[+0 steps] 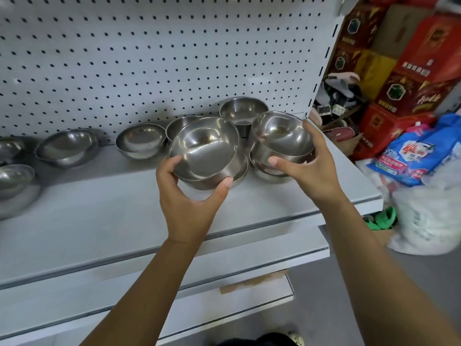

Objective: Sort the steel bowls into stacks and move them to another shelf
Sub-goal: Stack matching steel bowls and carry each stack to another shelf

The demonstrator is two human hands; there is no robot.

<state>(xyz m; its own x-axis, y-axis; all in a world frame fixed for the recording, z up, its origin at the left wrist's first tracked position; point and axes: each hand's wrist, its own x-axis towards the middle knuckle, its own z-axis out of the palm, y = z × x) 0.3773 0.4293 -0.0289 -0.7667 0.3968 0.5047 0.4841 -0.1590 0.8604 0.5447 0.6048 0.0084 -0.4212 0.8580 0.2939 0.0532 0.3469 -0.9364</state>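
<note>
A stack of steel bowls is gripped by the left hand, with the thumb at the near rim and the fingers curled round its nine o'clock side. Its top bowl is tilted toward the camera. At three o'clock of it, just beside it, a second stack is held by the right hand, the thumb pressed on the near wall and the fingers wrapped behind. Both stacks are placed over the white shelf; whether they are lifted off it cannot be told. A single bowl is set at twelve o'clock, near the pegboard. More loose bowls are spread toward nine o'clock. At two to three o'clock, red boxes and a blue bag are seen.
</note>
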